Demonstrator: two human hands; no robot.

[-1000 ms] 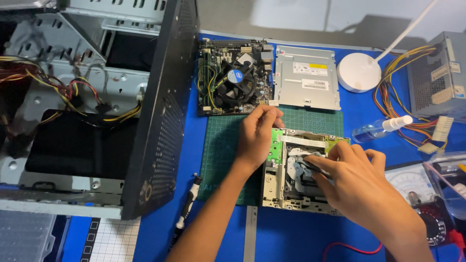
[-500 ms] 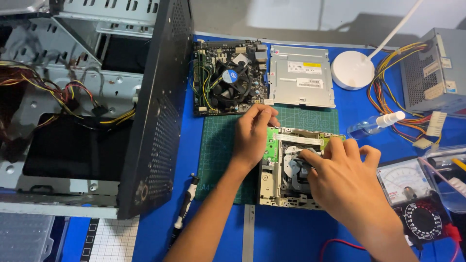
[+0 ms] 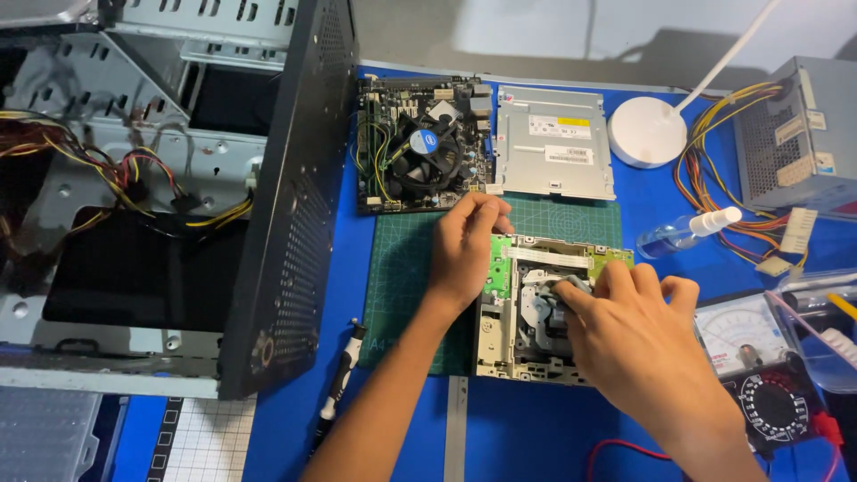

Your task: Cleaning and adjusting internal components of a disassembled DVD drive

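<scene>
Both hands have barely shifted over the last second; the right hand [image 3: 638,326] has crept a little left across the opened optical drive [image 3: 536,308], and the camera has tilted slightly, nothing more. That drive lies with its cover off at the near right corner of the green cutting mat [image 3: 406,286], its green circuit board and white ribbon cable at the far edge. The left hand [image 3: 466,245] rests palm down on the drive's far left corner, fingers curled loosely, steadying the frame and not pinching anything. The right hand's fingertips are pressed together around a small grey piece [image 3: 571,287] over the mechanism; whether that is a cloth or a part, I cannot tell.

By my reading, the work in hand is cleaning or freeing something inside the drive's mechanism. Whatever follows calls for light, steady finger pressure while the left hand stops the frame from sliding.

Left of the mat lies a black screwdriver [image 3: 341,375]; far of it sit a motherboard [image 3: 420,143] and a closed drive [image 3: 553,143].
</scene>
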